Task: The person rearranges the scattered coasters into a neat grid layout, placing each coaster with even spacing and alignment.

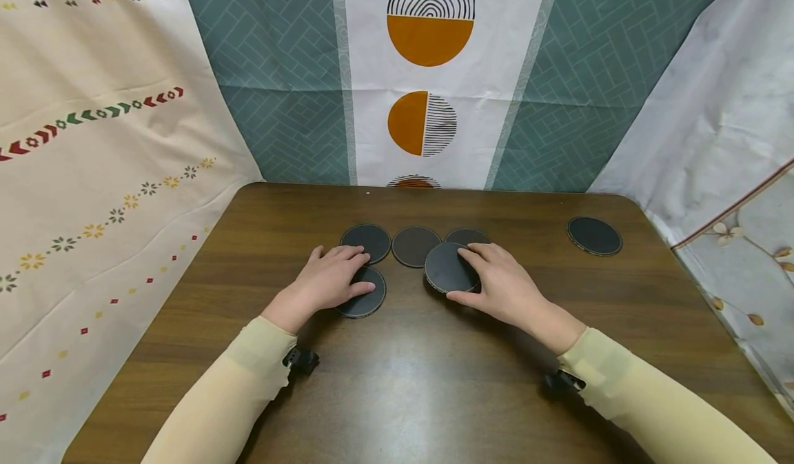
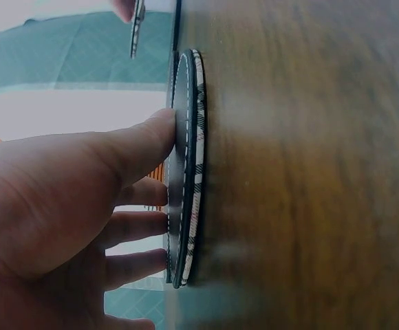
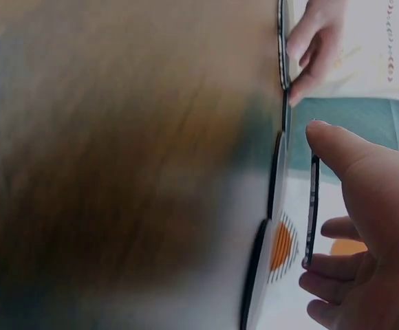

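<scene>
My left hand [image 1: 330, 278] rests on two round dark coasters lying one behind the other on the table. Its thumb touches the front-left coaster [image 1: 362, 304], and its fingertips reach the back-left coaster [image 1: 370, 240]. In the left wrist view the front coaster's edge [image 2: 198, 172] shows a checked pattern under pale stitching. My right hand [image 1: 505, 285] pinches another coaster [image 1: 449, 268] between thumb and fingers. The right wrist view shows this held coaster [image 3: 313, 206] raised off the table, seen edge-on. It partly covers the back-right coaster [image 1: 468, 234] in the head view.
A middle coaster [image 1: 416, 247] completes a back row of three, edge to edge. Apart from them, one coaster [image 1: 593, 236] lies near the table's right edge. The brown wooden table [image 1: 397, 381] is bounded by patterned cloth hangings [image 1: 285, 105] at the back and sides.
</scene>
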Motion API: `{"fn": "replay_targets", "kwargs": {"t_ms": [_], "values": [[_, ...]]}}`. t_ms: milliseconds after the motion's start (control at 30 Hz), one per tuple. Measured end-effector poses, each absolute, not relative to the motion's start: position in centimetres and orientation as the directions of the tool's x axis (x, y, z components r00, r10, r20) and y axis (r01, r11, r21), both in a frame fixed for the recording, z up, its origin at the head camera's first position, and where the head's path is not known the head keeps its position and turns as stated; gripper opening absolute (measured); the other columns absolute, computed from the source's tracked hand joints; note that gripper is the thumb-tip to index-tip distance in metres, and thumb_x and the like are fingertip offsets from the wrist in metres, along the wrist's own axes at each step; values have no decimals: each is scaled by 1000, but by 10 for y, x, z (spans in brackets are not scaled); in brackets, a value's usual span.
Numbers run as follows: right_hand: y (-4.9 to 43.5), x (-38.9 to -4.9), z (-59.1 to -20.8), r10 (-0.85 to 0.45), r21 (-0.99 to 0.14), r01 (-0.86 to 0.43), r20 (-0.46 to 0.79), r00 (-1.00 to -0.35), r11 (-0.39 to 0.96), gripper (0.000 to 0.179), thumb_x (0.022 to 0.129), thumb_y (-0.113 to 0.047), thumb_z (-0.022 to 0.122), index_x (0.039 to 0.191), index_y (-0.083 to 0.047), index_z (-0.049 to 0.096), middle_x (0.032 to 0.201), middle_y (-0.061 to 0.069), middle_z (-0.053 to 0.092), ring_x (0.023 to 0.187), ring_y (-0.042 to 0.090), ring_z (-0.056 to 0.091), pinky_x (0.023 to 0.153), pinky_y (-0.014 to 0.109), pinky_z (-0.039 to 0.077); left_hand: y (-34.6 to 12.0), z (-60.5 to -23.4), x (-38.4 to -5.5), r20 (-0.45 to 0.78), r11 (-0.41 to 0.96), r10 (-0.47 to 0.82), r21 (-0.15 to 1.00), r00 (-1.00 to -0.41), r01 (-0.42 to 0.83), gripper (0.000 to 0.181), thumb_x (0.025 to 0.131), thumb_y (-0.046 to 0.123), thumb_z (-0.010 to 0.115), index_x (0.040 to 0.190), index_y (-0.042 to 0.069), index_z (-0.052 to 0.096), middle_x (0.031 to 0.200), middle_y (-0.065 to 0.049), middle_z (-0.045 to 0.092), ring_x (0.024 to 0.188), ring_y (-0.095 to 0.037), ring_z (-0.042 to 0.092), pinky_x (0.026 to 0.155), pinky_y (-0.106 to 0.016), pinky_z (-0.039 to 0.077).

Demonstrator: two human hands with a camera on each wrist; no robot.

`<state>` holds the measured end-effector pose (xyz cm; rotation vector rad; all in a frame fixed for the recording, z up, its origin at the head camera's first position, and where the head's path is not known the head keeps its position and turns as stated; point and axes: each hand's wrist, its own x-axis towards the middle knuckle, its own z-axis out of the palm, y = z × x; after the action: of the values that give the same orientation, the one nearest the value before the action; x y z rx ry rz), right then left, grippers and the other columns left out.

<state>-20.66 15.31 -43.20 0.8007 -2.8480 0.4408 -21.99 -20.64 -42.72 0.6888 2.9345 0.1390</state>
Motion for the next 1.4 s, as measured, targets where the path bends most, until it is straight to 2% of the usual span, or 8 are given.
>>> {"fn": "replay_targets", "kwargs": {"t_ms": [133,367,600,967,1200,1400], "values": [[144,-202,-434,-515,-216,-562,237,-824,799,91,88,-60,90,152,-1,64,152,22,60,140,42,56,120,58,44,-206,-428,-220,-101,892,448,117,-888,436,73,107,55,71,162,10,56,170,-15,47,158,-40,42,123,-77,27],[132,-195,-438,-556,-210,-597,226,-800,774,88,88,-60,90,149,-1,67,151,23,61,144,46,54,125,59,39,-207,-429,-220,-101,893,446,114,-889,435,73,107,55,70,163,11,56,171,-15,47,158,-39,42,123,-77,26],[122,-191,-442,-604,-196,-644,228,-763,739,85,88,-59,91,146,-1,69,150,22,62,142,45,56,125,57,39,-207,-429,-221,-96,891,449,116,-888,438,73,107,55,70,162,10,57,170,-15,47,158,-39,42,122,-77,27],[109,-190,-444,-638,-191,-659,164,-752,728,83,90,-62,87,147,-4,69,152,22,61,146,43,55,128,57,34,-207,-428,-220,-94,892,447,118,-890,436,73,106,54,71,162,10,57,170,-15,48,158,-39,42,123,-77,27],[107,-191,-448,-642,-175,-660,151,-752,731,82,90,-63,87,146,-5,70,150,19,62,139,39,57,126,55,37,-206,-426,-219,-97,895,442,111,-892,432,73,106,55,71,163,10,56,171,-14,47,158,-39,42,123,-76,26],[105,-192,-448,-651,-170,-673,170,-739,720,81,91,-63,86,145,-4,70,149,20,63,138,39,58,127,55,35,-205,-424,-217,-93,899,434,112,-896,423,73,106,55,72,162,10,57,170,-14,48,158,-38,43,123,-77,25]]}}
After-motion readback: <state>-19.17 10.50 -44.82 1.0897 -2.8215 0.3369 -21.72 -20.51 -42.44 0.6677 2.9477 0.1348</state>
